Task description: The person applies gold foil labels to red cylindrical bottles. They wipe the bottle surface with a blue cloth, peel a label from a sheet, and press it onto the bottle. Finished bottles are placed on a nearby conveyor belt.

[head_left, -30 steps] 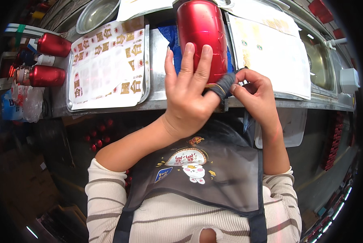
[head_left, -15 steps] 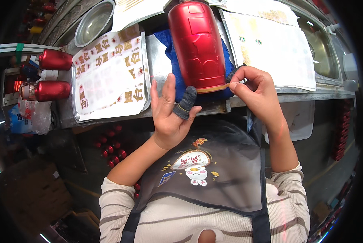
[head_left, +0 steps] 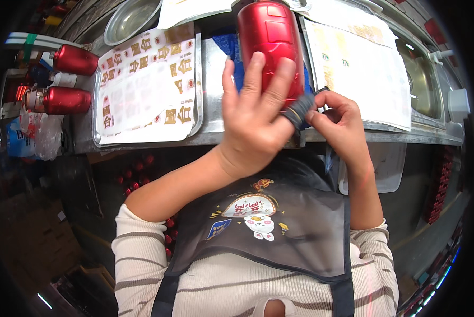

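Note:
A glossy red bottle (head_left: 273, 24) lies on a blue cloth (head_left: 225, 43) at the bench's front edge, its base toward me. My left hand (head_left: 255, 116) is spread over the lower part of the bottle, fingers apart. A dark grey finger cover on one of its fingers reaches the base edge, close to my right fingertips. At the base's right corner my right hand (head_left: 338, 119) is closed in a pinch on the end of a thin gold strip. The strip is mostly hidden behind the left hand now; the earlier frame shows it along the base rim.
On the left is a metal tray (head_left: 199, 90) lined with printed sheets (head_left: 147, 100). Two red bottles (head_left: 68, 100) lie beyond it. White sheets with gold pieces (head_left: 361, 79) cover the right side, beside a metal basin (head_left: 422, 79). A metal bowl (head_left: 132, 22) stands at the back left.
My left hand has swung right and up from beside the base to over the bottle, its covered finger now near the right fingertips. The right hand keeps its pinch. The whole view has shifted slightly.

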A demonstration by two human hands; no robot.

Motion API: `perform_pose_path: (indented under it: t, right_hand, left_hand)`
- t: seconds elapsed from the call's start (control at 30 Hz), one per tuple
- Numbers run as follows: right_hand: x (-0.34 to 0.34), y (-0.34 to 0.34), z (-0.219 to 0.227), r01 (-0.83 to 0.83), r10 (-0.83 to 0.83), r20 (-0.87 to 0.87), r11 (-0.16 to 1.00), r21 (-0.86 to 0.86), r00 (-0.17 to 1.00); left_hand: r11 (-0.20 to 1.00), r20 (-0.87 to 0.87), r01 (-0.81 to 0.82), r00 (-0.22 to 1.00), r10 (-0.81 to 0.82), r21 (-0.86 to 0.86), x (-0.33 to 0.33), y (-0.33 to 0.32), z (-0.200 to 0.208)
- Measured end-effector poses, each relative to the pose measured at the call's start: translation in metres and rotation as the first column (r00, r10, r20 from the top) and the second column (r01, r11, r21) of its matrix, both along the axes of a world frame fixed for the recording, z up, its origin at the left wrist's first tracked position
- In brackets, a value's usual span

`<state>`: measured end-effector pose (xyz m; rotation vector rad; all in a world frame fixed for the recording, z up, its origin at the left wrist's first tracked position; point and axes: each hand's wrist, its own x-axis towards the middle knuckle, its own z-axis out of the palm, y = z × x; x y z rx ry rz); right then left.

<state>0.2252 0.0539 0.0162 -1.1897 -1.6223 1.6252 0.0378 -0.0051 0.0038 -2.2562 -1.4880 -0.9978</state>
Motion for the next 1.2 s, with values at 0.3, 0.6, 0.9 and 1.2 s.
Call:
perform_pose_path:
  t: [0.3, 0.6, 0.9, 1.2]
  right_hand:
    - [0.001, -0.003, 0.006, -0.043, 0.044, 0.011, 0.998, -0.045, 0.999]
    - [0.002, -0.003, 0.011, -0.002, 0.001, -0.015, 0.997, -0.079, 1.0]
    - [-0.002, -0.001, -0.002, 0.013, -0.014, -0.03, 0.999, -0.031, 0.999]
    - [-0.007, -0.002, 0.0, -0.057, 0.056, -0.035, 0.998, -0.035, 0.998]
  left_hand:
    - [0.972, 0.448, 0.003, 0.888, 0.106, -0.235, -0.024, -0.045, -0.027]
    - [0.978, 0.247, 0.031, 0.969, 0.021, -0.204, -0.031, -0.049, -0.029]
    - [0.987, -0.025, 0.054, 0.998, -0.059, -0.153, -0.018, -0.023, 0.015]
    - [0.984, 0.365, 0.009, 0.929, 0.056, -0.176, -0.025, -0.017, -0.011]
